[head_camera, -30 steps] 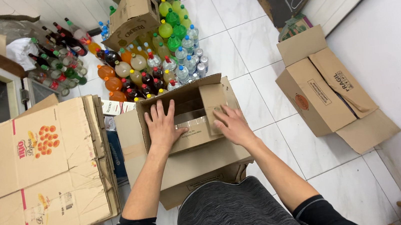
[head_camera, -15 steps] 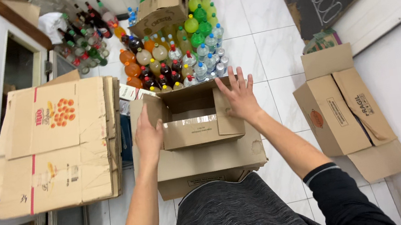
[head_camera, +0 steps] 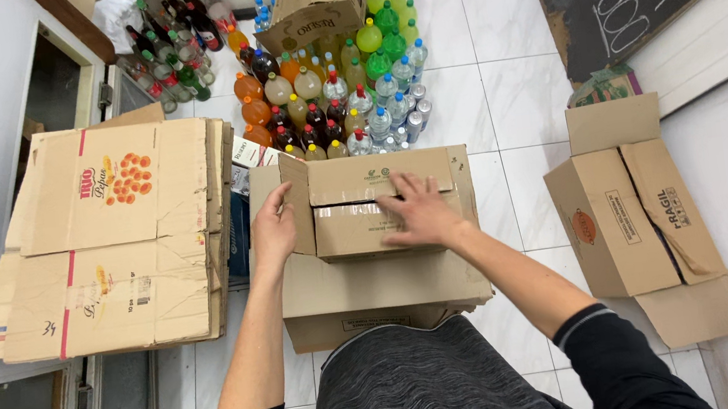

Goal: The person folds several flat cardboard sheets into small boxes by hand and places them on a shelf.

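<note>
The cardboard box sits on the white tiled floor directly in front of the person, and the step in hand looks to be closing its top flaps. The right hand lies flat on the inner flaps, fingers spread and pressing down, gripping nothing; the left hand is at the box's left edge, fingers curled loosely round the upright left side flap, thumb on the outer face. The far flap already lies folded over the opening. By my reading, the next move calls for the left flap to be swung inward over the ones the right hand is pinning, with that hand sliding out of the way in time. Beyond the box stands a cluster of drink bottles with coloured caps and, behind them, a smaller carton. To the left of the box lies a stack of flattened cartons; to its right, well apart, an open box on its side. Whatever is inside the box is hidden by the flaps and the right hand, its near face is covered by the person's body, and the right side flap cannot be made out clearly.
</note>
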